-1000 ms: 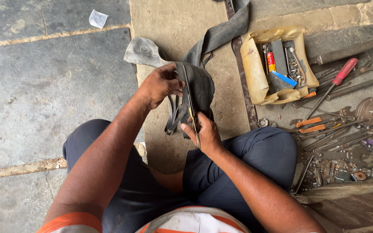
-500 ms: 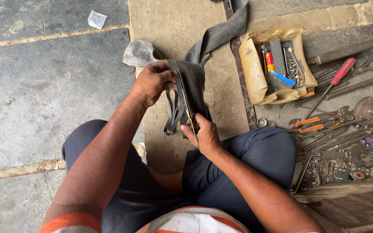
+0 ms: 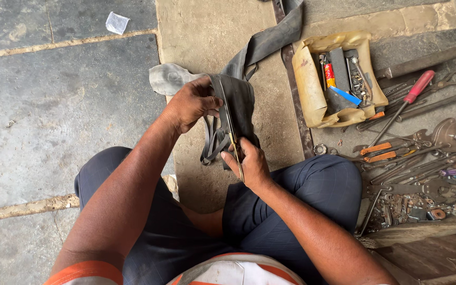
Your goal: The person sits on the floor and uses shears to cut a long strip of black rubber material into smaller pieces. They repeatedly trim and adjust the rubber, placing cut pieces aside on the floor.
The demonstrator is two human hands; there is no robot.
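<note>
Rubber inner tube point(image 3: 241, 100) above worn stone floor point(image 3: 64, 105)

A floor-level repair workshop, most likely for tyres and tubes, is shown. Work is done seated on a worn grey stone-slab floor point(image 3: 54, 105) with cracked joints. Along the floor's right edge, a heap of rusty metal hand tools point(image 3: 418, 174) is spread out, among them a red-handled screwdriver point(image 3: 410, 95) and orange-handled pliers point(image 3: 378, 153). A tattered yellowish open pouch point(image 3: 312, 84) of small repair items lies beside them, and a long black rubber inner tube point(image 3: 262, 45) trails across the floor.
</note>
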